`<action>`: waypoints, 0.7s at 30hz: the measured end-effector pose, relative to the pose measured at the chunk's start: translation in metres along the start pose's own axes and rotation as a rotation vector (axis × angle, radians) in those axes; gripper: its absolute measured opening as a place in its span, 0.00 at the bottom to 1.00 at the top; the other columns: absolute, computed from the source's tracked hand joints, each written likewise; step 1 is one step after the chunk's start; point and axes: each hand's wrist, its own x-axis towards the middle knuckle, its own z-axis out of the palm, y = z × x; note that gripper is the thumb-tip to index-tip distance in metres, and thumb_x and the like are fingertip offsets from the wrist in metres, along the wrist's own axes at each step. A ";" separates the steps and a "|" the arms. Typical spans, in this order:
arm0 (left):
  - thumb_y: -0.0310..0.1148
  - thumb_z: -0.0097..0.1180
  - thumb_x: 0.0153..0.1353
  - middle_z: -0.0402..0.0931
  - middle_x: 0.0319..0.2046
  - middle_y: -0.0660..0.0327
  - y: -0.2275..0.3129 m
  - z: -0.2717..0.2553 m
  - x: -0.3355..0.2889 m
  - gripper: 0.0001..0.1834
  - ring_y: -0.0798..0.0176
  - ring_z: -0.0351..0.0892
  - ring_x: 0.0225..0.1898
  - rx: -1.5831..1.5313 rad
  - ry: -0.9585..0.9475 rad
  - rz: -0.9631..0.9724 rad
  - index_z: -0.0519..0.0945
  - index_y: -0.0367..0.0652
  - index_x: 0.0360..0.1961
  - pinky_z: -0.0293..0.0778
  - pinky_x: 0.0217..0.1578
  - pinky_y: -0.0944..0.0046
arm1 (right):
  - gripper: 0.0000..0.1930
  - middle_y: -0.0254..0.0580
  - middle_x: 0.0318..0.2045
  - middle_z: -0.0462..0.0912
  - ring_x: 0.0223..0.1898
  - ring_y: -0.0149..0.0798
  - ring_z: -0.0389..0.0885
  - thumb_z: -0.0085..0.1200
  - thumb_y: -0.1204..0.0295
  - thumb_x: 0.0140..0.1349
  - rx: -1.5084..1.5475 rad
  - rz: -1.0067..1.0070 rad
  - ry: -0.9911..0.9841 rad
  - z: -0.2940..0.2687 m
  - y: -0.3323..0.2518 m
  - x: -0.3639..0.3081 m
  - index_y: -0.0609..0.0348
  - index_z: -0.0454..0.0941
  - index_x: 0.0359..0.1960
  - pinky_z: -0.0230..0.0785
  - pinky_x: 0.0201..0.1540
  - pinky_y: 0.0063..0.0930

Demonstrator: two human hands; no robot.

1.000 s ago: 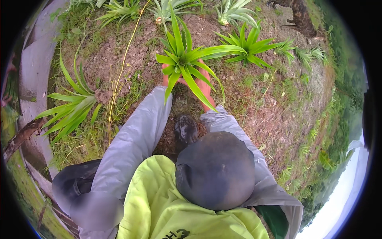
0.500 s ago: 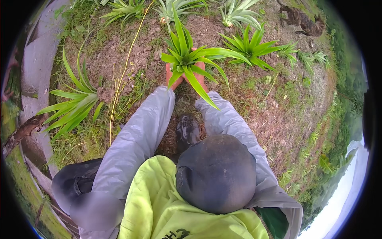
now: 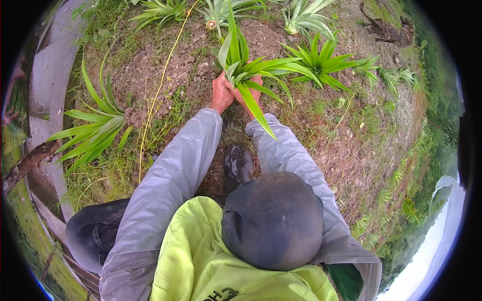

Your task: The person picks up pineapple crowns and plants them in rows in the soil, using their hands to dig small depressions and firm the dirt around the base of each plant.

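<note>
A young pineapple plant (image 3: 236,55) with long, bright green leaves stands in front of me at arm's length. My left hand (image 3: 221,93) is closed at the left side of its lower leaves. Close beside it, my right hand (image 3: 249,94) grips the plant from the right, partly covered by drooping leaves. The plant's base, and whether it touches the soil, is hidden behind the hands. Just to the right grows another pineapple plant (image 3: 319,62), its leaves touching or overlapping those of the held one.
A larger pineapple plant (image 3: 103,125) grows at the left, beside a yellow string (image 3: 159,90) running across the soil. Paler pineapple plants (image 3: 301,19) stand at the far side. A pale slab (image 3: 45,95) edges the bed. My boot (image 3: 238,165) is below my hands.
Leaves on the plant's left side, spread out before, are now gathered upward. My left hand has come into fuller view against them. The view has shifted slightly.
</note>
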 end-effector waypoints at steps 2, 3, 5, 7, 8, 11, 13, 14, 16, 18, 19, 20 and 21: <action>0.34 0.57 0.67 0.85 0.44 0.48 0.003 -0.002 -0.003 0.15 0.48 0.84 0.47 0.039 0.002 0.011 0.81 0.37 0.51 0.77 0.47 0.51 | 0.41 0.46 0.43 0.84 0.42 0.48 0.85 0.83 0.56 0.39 -0.046 -0.015 0.001 0.000 0.000 -0.003 0.59 0.74 0.53 0.78 0.46 0.42; 0.35 0.56 0.68 0.85 0.44 0.46 0.004 -0.001 -0.003 0.15 0.45 0.84 0.47 0.079 0.003 0.030 0.81 0.38 0.51 0.77 0.47 0.50 | 0.41 0.47 0.43 0.84 0.42 0.48 0.85 0.83 0.56 0.39 -0.050 -0.014 0.002 -0.001 0.001 -0.004 0.59 0.74 0.53 0.78 0.46 0.42; 0.34 0.53 0.69 0.85 0.45 0.45 -0.001 -0.003 -0.003 0.16 0.42 0.85 0.46 0.156 0.014 0.077 0.80 0.38 0.53 0.79 0.48 0.50 | 0.41 0.48 0.44 0.84 0.42 0.49 0.85 0.83 0.57 0.39 -0.016 -0.015 0.019 0.001 -0.001 -0.003 0.60 0.74 0.53 0.78 0.47 0.42; 0.32 0.51 0.69 0.84 0.44 0.45 -0.008 -0.006 -0.003 0.16 0.40 0.85 0.45 0.311 0.013 0.153 0.80 0.37 0.54 0.79 0.48 0.51 | 0.41 0.48 0.44 0.84 0.43 0.48 0.85 0.83 0.57 0.39 0.041 -0.018 0.064 0.004 -0.005 -0.001 0.60 0.74 0.53 0.77 0.48 0.42; 0.32 0.50 0.70 0.84 0.43 0.43 -0.013 -0.011 -0.004 0.15 0.38 0.84 0.44 0.436 0.007 0.206 0.80 0.37 0.52 0.79 0.47 0.49 | 0.41 0.49 0.44 0.84 0.43 0.48 0.85 0.83 0.57 0.39 0.069 -0.024 0.095 0.005 -0.010 0.000 0.60 0.74 0.53 0.77 0.48 0.41; 0.34 0.50 0.70 0.83 0.42 0.41 -0.014 -0.015 -0.006 0.13 0.33 0.82 0.44 0.336 -0.025 0.139 0.80 0.37 0.47 0.78 0.46 0.47 | 0.41 0.55 0.47 0.80 0.49 0.59 0.79 0.79 0.53 0.42 0.179 0.140 0.025 0.007 -0.022 -0.002 0.60 0.74 0.56 0.72 0.51 0.50; 0.34 0.52 0.69 0.82 0.44 0.40 -0.003 -0.011 -0.004 0.13 0.34 0.81 0.46 0.228 -0.053 0.089 0.80 0.37 0.47 0.78 0.47 0.47 | 0.41 0.57 0.47 0.79 0.51 0.64 0.77 0.77 0.51 0.44 0.235 0.217 0.012 0.006 -0.021 -0.002 0.60 0.74 0.57 0.70 0.51 0.55; 0.33 0.53 0.69 0.82 0.45 0.40 0.004 -0.008 -0.003 0.13 0.35 0.81 0.47 0.233 -0.071 0.097 0.80 0.37 0.49 0.78 0.48 0.47 | 0.41 0.57 0.46 0.79 0.50 0.64 0.78 0.77 0.51 0.44 0.249 0.210 0.049 0.005 -0.015 -0.003 0.60 0.74 0.57 0.70 0.51 0.54; 0.34 0.57 0.66 0.82 0.47 0.41 0.013 -0.007 -0.002 0.17 0.37 0.82 0.49 0.182 -0.091 0.069 0.79 0.37 0.52 0.77 0.49 0.48 | 0.39 0.56 0.46 0.80 0.48 0.61 0.80 0.76 0.53 0.45 0.299 0.202 0.107 0.006 -0.012 -0.005 0.61 0.75 0.56 0.72 0.50 0.52; 0.36 0.63 0.62 0.81 0.48 0.43 0.016 -0.009 -0.002 0.22 0.39 0.81 0.50 0.065 -0.098 -0.002 0.78 0.37 0.54 0.76 0.50 0.48 | 0.39 0.48 0.47 0.84 0.48 0.46 0.83 0.79 0.61 0.45 0.273 0.195 0.093 0.006 -0.011 -0.005 0.61 0.72 0.58 0.76 0.53 0.41; 0.36 0.64 0.61 0.81 0.49 0.43 0.014 -0.014 -0.002 0.24 0.39 0.82 0.51 0.108 -0.090 0.034 0.77 0.37 0.56 0.76 0.51 0.49 | 0.40 0.44 0.48 0.85 0.49 0.38 0.85 0.81 0.65 0.46 0.265 0.188 0.086 0.008 -0.015 -0.004 0.61 0.71 0.59 0.78 0.54 0.36; 0.36 0.64 0.61 0.81 0.50 0.43 0.011 -0.018 -0.001 0.25 0.40 0.82 0.52 0.151 -0.083 0.070 0.76 0.37 0.57 0.77 0.51 0.50 | 0.38 0.47 0.47 0.85 0.47 0.42 0.85 0.80 0.65 0.46 0.316 0.213 0.091 0.010 -0.018 -0.002 0.62 0.73 0.58 0.77 0.52 0.38; 0.35 0.65 0.60 0.81 0.51 0.43 0.009 -0.022 0.000 0.27 0.40 0.82 0.53 0.193 -0.077 0.106 0.75 0.37 0.59 0.77 0.52 0.50 | 0.35 0.49 0.45 0.84 0.45 0.46 0.85 0.79 0.64 0.47 0.366 0.238 0.095 0.012 -0.022 0.000 0.62 0.75 0.56 0.77 0.51 0.40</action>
